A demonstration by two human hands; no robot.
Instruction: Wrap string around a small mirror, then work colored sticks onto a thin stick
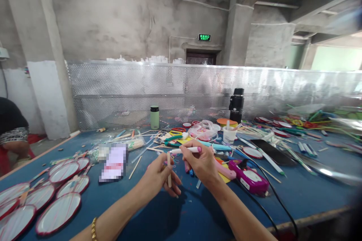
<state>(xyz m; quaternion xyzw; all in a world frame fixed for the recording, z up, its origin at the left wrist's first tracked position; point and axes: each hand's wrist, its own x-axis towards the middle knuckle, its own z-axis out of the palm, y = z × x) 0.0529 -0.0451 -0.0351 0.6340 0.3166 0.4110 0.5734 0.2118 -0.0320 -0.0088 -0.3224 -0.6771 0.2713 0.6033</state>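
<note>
Over the front middle of the blue table, my left hand [161, 175] pinches a flat wooden stick [169, 169] held roughly upright between thumb and fingers. My right hand [201, 162] grips a white marker [186, 150] with a pink end. The marker lies almost level, its left tip close to the top of the stick; whether they touch I cannot tell. Below and behind my right hand lie several coloured pens and a pink tool [224, 169], partly hidden by the hand.
Round red-rimmed discs [59, 214] on sticks are heaped at left, near a blurred phone [114, 162]. A purple device [249, 177] with black cables lies right, beside a black phone [273, 151]. A green bottle [154, 118] and black flask [236, 106] stand behind. A person [13, 128] sits far left.
</note>
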